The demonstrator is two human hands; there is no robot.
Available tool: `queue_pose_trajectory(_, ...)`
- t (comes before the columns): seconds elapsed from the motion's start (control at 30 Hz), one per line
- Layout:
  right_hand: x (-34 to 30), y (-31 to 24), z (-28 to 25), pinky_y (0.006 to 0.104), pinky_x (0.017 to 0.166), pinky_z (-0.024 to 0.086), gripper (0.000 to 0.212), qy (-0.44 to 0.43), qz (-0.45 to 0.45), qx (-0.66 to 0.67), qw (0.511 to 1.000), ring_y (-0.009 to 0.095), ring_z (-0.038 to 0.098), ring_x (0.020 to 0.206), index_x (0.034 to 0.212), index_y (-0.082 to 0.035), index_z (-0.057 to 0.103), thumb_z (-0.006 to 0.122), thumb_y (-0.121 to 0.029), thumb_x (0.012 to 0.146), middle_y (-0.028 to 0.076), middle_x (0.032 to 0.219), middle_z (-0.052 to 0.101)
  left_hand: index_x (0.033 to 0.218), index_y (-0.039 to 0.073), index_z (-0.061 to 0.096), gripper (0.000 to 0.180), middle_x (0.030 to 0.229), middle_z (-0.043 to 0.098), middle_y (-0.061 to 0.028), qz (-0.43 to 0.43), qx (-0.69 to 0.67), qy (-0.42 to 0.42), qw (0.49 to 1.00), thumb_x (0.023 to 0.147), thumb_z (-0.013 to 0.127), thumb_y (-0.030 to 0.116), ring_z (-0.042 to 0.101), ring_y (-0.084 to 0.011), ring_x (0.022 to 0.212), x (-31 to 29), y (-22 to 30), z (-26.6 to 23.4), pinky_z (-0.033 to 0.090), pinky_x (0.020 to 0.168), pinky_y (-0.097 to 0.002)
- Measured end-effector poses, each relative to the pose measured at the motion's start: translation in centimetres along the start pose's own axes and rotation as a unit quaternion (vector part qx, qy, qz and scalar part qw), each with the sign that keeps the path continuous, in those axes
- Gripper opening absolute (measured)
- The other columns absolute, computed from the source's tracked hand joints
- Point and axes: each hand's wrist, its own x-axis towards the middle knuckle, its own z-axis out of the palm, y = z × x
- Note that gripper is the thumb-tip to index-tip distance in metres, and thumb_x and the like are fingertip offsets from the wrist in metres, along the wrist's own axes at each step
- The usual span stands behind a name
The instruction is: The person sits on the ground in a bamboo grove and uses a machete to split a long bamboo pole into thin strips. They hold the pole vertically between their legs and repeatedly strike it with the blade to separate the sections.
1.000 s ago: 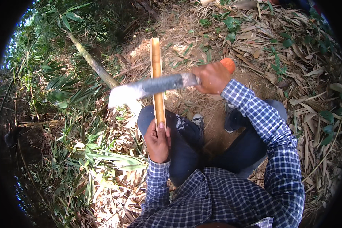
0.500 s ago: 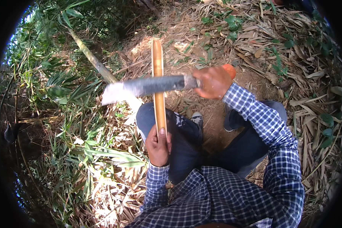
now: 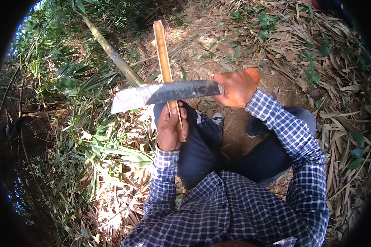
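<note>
At the far left, a long greenish bamboo stalk (image 3: 111,53) lies slanted on the ground among green leafy undergrowth (image 3: 70,90). Just right of it, the pale squared tip of a broad dark steel chopping blade (image 3: 165,94) juts out to the left, lying nearly level across the scene. Below the blade, the left hand (image 3: 172,128) is clenched around the near end of a narrow tan split bamboo strip (image 3: 165,66), thumb and fingers wrapped about it. The strip rises from that hand, running away toward the far side and ending well beyond the blade. The blade crosses over the strip just above the left hand; whether the edge bites into the strip or only rests against it cannot be told. Further right, the right hand (image 3: 237,87) is closed tightly on the blade's handle, whose orange end shows just past the knuckles. Both forearms wear blue-and-white checked shirt sleeves (image 3: 292,136). Near the middle, under the hands, are dark blue trousers (image 3: 202,144) on bent knees, with a grey shoe (image 3: 217,120) between them. On the right, dry brown leaf litter (image 3: 325,82) covers the bare soil.
</note>
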Motion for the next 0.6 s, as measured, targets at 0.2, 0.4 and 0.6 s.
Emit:
queue_pose_trajectory(0.2, 0.8, 1.7, 0.4, 0.0466, 0.054, 0.049, 0.029, -0.037, 0.067, -0.045, 0.996, 0.034, 0.062, 0.057, 0.082, -0.006, 0.061, 0.074, -0.027, 0.068, 0.012, 0.064, 0.061, 0.106, 0.005, 0.048, 0.027, 0.066, 0.042, 0.0016, -0.062, -0.060, -0.001, 0.996, 0.105, 0.039, 0.031, 0.031, -0.0038, 0.037, -1.7, -1.2, -0.2, 0.028, 0.032, -0.0177)
queue_pose_trajectory(0.4, 0.4, 1.5, 0.6, 0.0456, 0.055, 0.050, 0.025, -0.014, 0.015, -0.017, 1.000, 0.034, 0.063, 0.057, 0.083, -0.006, 0.063, 0.072, -0.026, 0.070, 0.013, 0.063, 0.062, 0.105, 0.005, 0.049, 0.028, 0.063, 0.041, 0.0024, -0.069, -0.052, -0.003, 0.996, 0.105, 0.039, 0.032, 0.030, -0.0030, 0.036, -2.2, -0.8, -0.3, 0.027, 0.031, -0.0173)
queue_pose_trajectory(0.6, 1.2, 3.3, -0.5, 0.0445, 0.054, 0.050, 0.023, 0.004, 0.112, -0.053, 0.992, 0.034, 0.063, 0.056, 0.082, -0.006, 0.064, 0.070, -0.026, 0.072, 0.014, 0.060, 0.062, 0.102, 0.005, 0.049, 0.027, 0.063, 0.041, 0.0024, -0.083, -0.033, -0.010, 0.996, 0.105, 0.039, 0.030, 0.030, -0.0033, 0.037, -3.8, -1.4, -1.0, 0.027, 0.032, -0.0176)
